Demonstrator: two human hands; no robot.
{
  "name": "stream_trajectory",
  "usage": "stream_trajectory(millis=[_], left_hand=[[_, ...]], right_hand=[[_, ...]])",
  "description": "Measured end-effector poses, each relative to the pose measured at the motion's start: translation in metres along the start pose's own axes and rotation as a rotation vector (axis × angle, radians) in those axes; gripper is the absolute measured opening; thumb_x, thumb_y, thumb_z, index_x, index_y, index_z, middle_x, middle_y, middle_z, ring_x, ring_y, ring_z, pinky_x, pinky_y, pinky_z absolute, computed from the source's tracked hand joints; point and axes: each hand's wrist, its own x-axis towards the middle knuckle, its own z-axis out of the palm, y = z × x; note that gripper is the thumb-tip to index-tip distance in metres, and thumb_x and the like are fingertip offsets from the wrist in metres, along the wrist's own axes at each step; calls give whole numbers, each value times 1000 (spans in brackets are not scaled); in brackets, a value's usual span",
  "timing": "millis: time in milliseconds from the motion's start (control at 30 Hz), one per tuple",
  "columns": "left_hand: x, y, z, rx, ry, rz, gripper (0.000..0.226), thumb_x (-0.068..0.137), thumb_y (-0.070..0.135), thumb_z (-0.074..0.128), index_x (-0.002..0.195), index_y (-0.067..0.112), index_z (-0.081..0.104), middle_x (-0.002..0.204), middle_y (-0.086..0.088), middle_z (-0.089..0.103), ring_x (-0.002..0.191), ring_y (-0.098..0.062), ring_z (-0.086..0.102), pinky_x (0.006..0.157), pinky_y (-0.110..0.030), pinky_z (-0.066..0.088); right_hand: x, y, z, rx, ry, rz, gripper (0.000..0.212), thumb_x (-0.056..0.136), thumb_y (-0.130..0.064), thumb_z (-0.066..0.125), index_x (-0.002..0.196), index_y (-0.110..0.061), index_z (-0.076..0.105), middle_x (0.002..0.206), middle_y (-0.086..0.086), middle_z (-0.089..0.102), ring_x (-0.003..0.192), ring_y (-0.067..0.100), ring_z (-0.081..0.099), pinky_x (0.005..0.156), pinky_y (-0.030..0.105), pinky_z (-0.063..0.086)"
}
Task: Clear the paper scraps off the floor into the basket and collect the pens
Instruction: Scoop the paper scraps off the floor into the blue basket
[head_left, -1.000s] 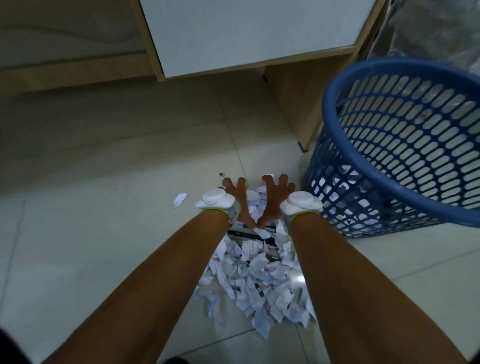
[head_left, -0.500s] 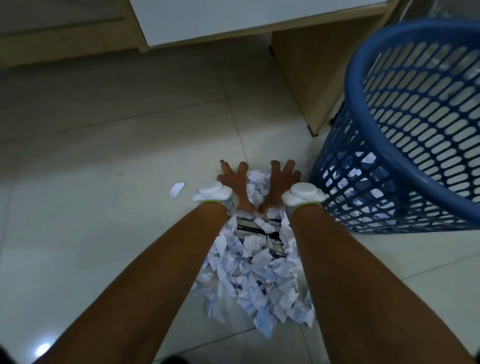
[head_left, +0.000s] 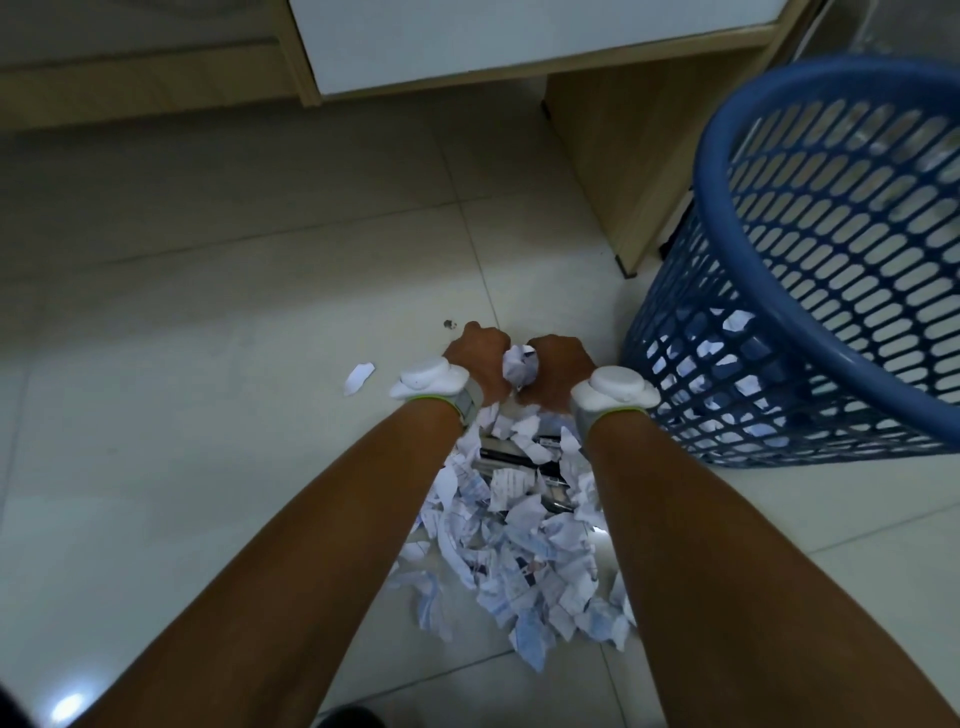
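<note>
the paper scraps (head_left: 519, 545) lie in a loose white-and-blue heap on the floor (head_left: 208, 415), between the person's two forearms; at the far end of the heap both grips are closed on a bunch of them; the left grip (head_left: 480, 358) and the right grip (head_left: 558, 364) sit knuckles up, fingers curled under, side by side, with a crumpled wad (head_left: 519, 366) squeezed between them; whether the wad has left the floor cannot be told; just behind the grips, dark pens (head_left: 504, 453) show partly buried under the scraps, lying crosswise, their number unclear; one stray scrap (head_left: 359, 376) lies apart on the tile, just left of the left wrist, and a small dark speck (head_left: 449, 325) sits just beyond the left grip; each wrist wears a white puck on a band, left (head_left: 428, 382) and right (head_left: 615, 395); the blue mesh basket (head_left: 712, 197) stands upright on the floor close to the right of the right grip, with more scraps (head_left: 737, 319) visible through its holes near the bottom; beyond it a light wooden side panel (head_left: 623, 171) comes down to the floor, with a white panel (head_left: 519, 41) above the far floor.
</note>
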Motion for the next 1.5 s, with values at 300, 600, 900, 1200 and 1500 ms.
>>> stream_trajectory(millis=[300,600,900,1200,1500], left_hand=[[-15,3,-18,-26,72,24,42,78,21,73,117,8,63,125,-18,56,112,-33,60,87,-32,51],[-37,17,-40,-8,103,36,29,78,16,72,105,5,69,111,-14,67,102,-29,67,70,-25,46],[-61,28,-71,90,167,88,30,79,21,72,105,5,69,110,-13,70,103,-28,68,76,-28,51],[-91,61,-135,163,279,120,31,87,22,66,112,5,68,116,-11,69,112,-27,66,87,-29,52],[-107,103,-190,117,366,177,28,84,24,67,101,2,70,107,-14,71,101,-27,69,75,-26,47]], right_hand=[[-13,-12,-15,6,81,29,27,83,-22,63,105,-8,68,113,9,69,107,25,65,80,22,43],[-37,-29,-39,-33,139,-5,23,82,-21,61,103,-13,67,113,8,68,106,26,64,77,20,38],[-64,-50,-68,-64,202,-38,24,79,-15,66,103,-10,68,114,10,68,108,27,64,82,21,44],[-92,-76,-132,-112,320,-74,27,89,-18,62,114,-9,66,121,12,66,116,28,62,92,28,48],[-129,-81,-207,-230,396,-68,27,81,-18,68,107,-8,69,114,10,69,111,28,65,87,27,49]])
